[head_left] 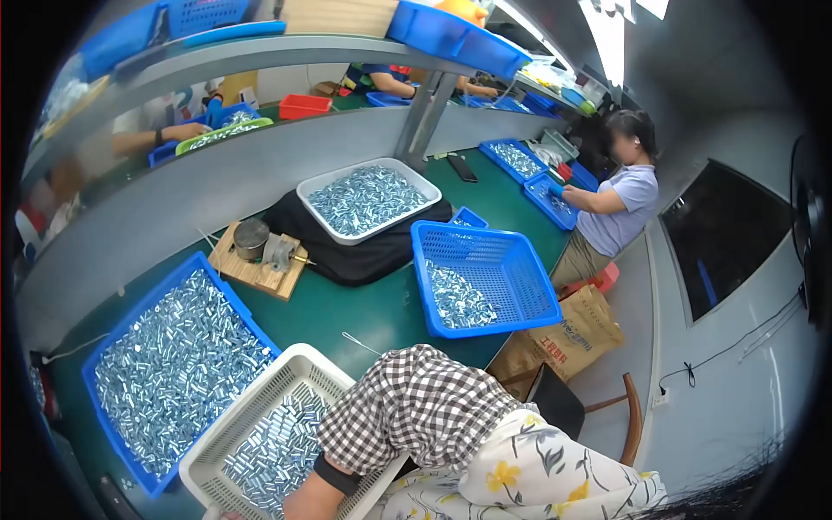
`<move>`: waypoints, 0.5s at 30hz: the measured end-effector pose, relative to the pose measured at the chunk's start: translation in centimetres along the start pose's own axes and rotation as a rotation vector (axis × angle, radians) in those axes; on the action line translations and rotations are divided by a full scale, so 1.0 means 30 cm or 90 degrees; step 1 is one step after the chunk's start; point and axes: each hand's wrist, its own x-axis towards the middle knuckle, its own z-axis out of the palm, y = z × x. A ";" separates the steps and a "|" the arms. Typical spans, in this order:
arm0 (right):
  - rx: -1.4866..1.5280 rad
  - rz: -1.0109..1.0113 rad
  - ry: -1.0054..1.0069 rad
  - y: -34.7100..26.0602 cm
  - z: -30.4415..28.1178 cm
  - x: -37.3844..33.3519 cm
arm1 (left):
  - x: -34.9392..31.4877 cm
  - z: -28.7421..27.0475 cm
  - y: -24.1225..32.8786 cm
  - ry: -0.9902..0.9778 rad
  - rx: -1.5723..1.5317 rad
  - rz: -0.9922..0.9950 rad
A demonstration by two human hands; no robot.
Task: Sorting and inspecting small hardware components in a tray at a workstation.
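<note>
Many metal cylinders [276,446] lie jumbled in the cream basket [201,464], beyond the right hand [308,504]. I cannot tell its opening or hold.

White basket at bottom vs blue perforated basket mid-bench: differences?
Colour: the white basket is off-white, the blue basket bright blue.
Reach: the right arm extends over the white basket, none over the blue basket.
Framing: the lower edge crops the white basket; the blue basket shows whole.
Both hold small silvery metal pieces.
</note>
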 end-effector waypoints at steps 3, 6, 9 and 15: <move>0.092 0.033 -0.046 0.005 -0.086 0.029 | -0.008 0.006 -0.036 0.000 -0.008 0.055; 0.127 0.070 0.143 0.053 -0.163 0.026 | 0.031 -0.036 0.028 -0.067 -0.066 -0.141; 0.059 0.163 0.276 0.229 -0.236 0.038 | 0.044 -0.138 0.083 -0.153 -0.137 -0.453; -0.172 0.409 0.202 0.531 -0.367 -0.116 | 0.040 -0.061 0.097 -0.173 -0.201 -0.408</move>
